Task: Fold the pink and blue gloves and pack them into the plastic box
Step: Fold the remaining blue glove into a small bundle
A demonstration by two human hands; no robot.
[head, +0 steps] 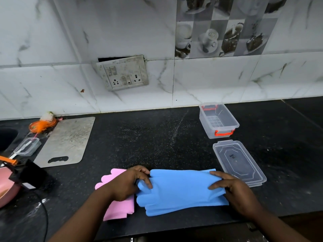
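Well in front of the plastic box (218, 119), the blue gloves (180, 191) lie flat, left hand (125, 185) fingers curled round their finger end, right hand (234, 189) pinching the cuff; bringing both ends together squarely would likely fit the box.

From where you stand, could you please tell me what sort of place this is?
Most likely a home kitchen: a dark stone countertop backed by marble-look wall tiles, a worn cutting board beside a sink, and decorative tiles picturing coffee cups.
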